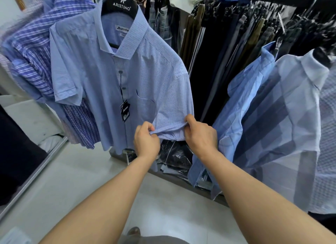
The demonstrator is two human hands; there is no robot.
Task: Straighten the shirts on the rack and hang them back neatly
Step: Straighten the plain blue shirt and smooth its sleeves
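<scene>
Both hands pinch the shirt sleeve hem: left hand, right hand. Bare floor lies near; more shirts crowd right.

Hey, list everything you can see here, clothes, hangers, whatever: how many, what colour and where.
checked shirt: one, light blue, centre, on the hanger
hanger: one, black, top centre
tag: one, black, on the shirt's front
plaid shirts: several, purple-blue, left
hanging shirts: several, blue tones, right
trousers: many, mostly dark, behind
bagged garments: several, dark, low shelf
floor: pale, below
left hand: pinches the checked shirt's sleeve hem
right hand: pinches the same hem
</scene>
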